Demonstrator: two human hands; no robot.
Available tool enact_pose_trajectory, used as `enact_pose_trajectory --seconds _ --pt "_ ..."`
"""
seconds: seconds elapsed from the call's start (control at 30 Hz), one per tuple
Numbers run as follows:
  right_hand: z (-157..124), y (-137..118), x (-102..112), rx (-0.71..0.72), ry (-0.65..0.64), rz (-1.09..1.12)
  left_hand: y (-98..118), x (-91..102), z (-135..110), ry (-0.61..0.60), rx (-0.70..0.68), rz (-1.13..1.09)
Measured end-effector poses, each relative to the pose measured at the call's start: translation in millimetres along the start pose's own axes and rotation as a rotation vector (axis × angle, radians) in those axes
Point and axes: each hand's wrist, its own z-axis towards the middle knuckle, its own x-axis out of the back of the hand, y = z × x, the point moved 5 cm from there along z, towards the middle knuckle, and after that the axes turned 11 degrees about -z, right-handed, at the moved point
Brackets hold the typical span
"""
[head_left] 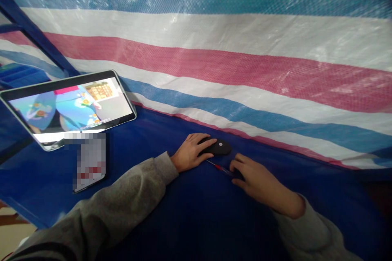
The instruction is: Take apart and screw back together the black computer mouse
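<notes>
My left hand (193, 153) lies over the near end of a dark, oval computer mouse (225, 147), its fingers and thumb gripping the sides. A small round white spot shows on the mouse's surface, and its left part is covered by my fingers. To the right, my right hand (249, 175) is curled around the handle end of a thin screwdriver (221, 168) with a red band and a see-through section. Its metal shaft points left, towards my left thumb, just below the mouse. The tip is too small to make out clearly.
A tablet (45, 145) playing a video leans at the left. In front of it lies a phone (92, 163), partly blurred out. Both are on a dark blue surface (183, 216). Behind rises a striped plastic sheet (214, 65), close beyond the mouse.
</notes>
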Motion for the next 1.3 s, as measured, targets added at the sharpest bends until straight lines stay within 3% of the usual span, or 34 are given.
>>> enact_pose_trajectory --seconds 0.13,0.23,0.4,0.5,0.6,0.8,1.3 --pt "0.1 -3.0 14.3 0.011 -0.026 0.04 -0.4 -0.1 0.7 -0.011 0.012 -0.004" --pt "3.9 -3.8 49.2 0.046 0.004 0.121 -0.2 -0.3 1.2 -0.017 0.01 -0.004" --pt "7.1 1.3 126.3 -0.027 0.291 0.123 3.6 -1.8 1.3 -0.023 -0.042 0.056" --pt "4.4 2.8 151.7 -0.075 0.501 0.138 5.4 -3.3 1.3 -0.049 -0.052 0.125" --pt "8.1 1.0 149.0 -0.091 0.558 0.102 6.1 -4.1 1.5 -0.072 -0.041 0.174" --pt "25.5 -2.7 124.0 -0.05 0.486 0.019 7.6 -2.4 1.9 -0.054 -0.046 0.169" --pt "37.3 -13.3 105.8 -0.049 0.374 -0.063 4.3 -5.0 0.0 -0.021 -0.108 0.149"
